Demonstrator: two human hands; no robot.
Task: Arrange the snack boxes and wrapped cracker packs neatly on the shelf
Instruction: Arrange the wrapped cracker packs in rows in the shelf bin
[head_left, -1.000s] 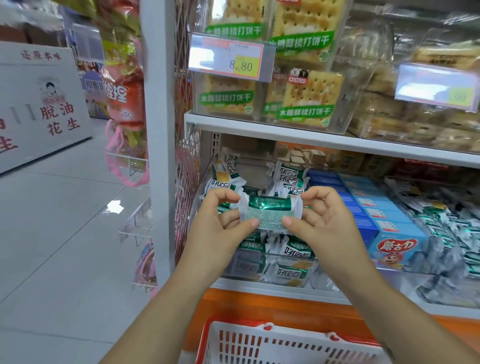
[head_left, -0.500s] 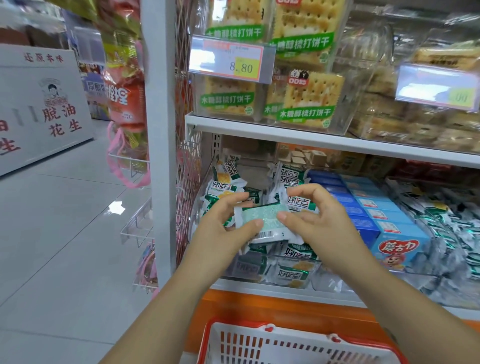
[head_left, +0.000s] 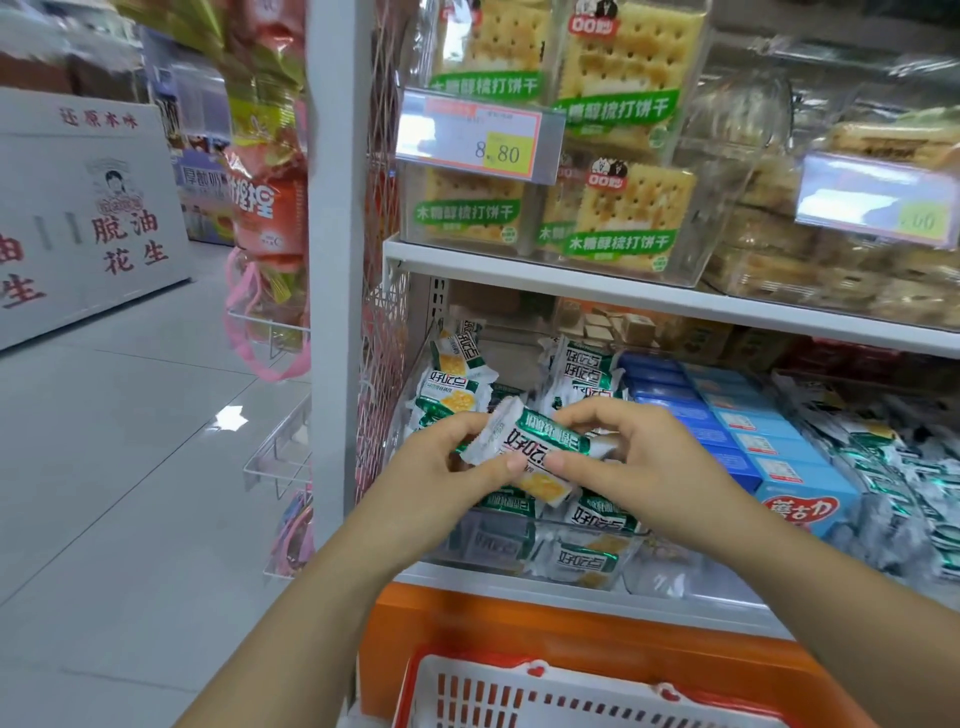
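One 好吃点 pack (head_left: 537, 446), 8.80 tag (head_left: 480, 136)

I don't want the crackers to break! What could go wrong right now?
Both the left hand and right hand pinch the wrapped cracker pack only by fingertips, so it might slip toward the basket below. The packs in the clear bin lie jumbled; pushing one more in could spill some.

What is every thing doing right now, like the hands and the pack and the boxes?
Pack, held up in front of the shelf, tilted, logo showing.
Left hand, pinching its left end.
Right hand, pinching its right end.
Other packs, jumbled in the clear bin.
Blue boxes, lined up in a row.
Basket, below the shelf, inside not visible.
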